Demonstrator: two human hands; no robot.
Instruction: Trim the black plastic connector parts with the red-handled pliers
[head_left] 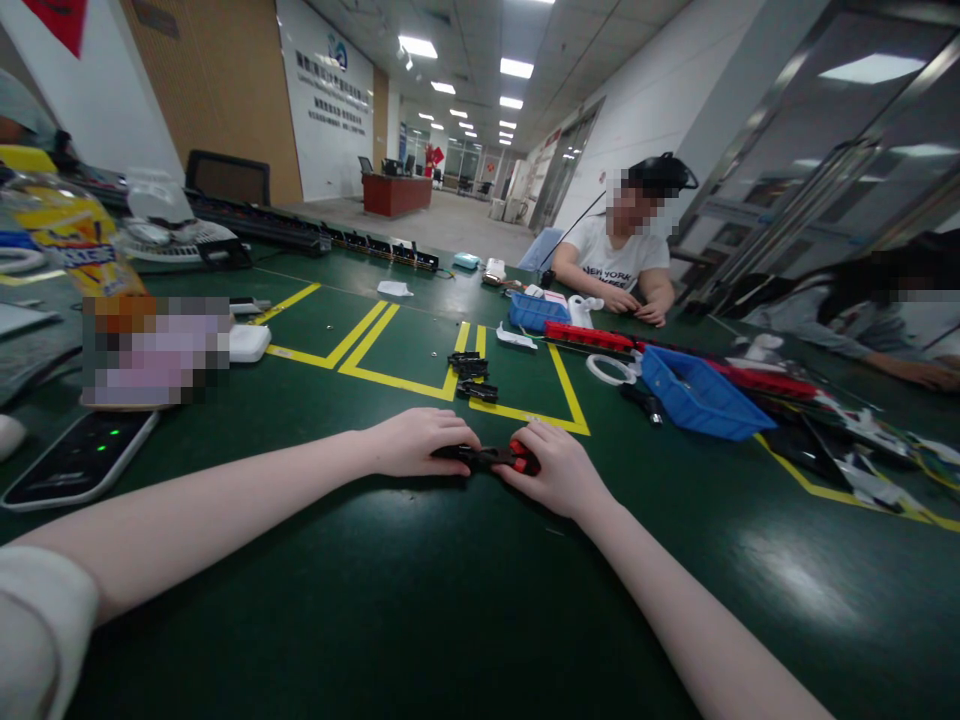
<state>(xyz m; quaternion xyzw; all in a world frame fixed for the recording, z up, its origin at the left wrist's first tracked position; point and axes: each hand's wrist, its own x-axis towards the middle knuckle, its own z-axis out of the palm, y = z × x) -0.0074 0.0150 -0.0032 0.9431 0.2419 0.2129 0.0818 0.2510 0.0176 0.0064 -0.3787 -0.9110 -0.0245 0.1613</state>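
Note:
My left hand [416,441] and my right hand [551,468] meet over the green table [420,600], both closed on one small black part with a red piece [491,457]. The left fingers cover its black left end and the right fingers grip the red end. The part lies low, at or just above the table top. A little further off, inside a box of yellow tape, sits a small pile of similar black parts [471,373].
A blue bin [701,395], a white tape ring [609,369] and red-and-black strips [592,336] lie to the right. A dark device with green lights [79,457] sits at left. Two other people sit at the far right side of the table.

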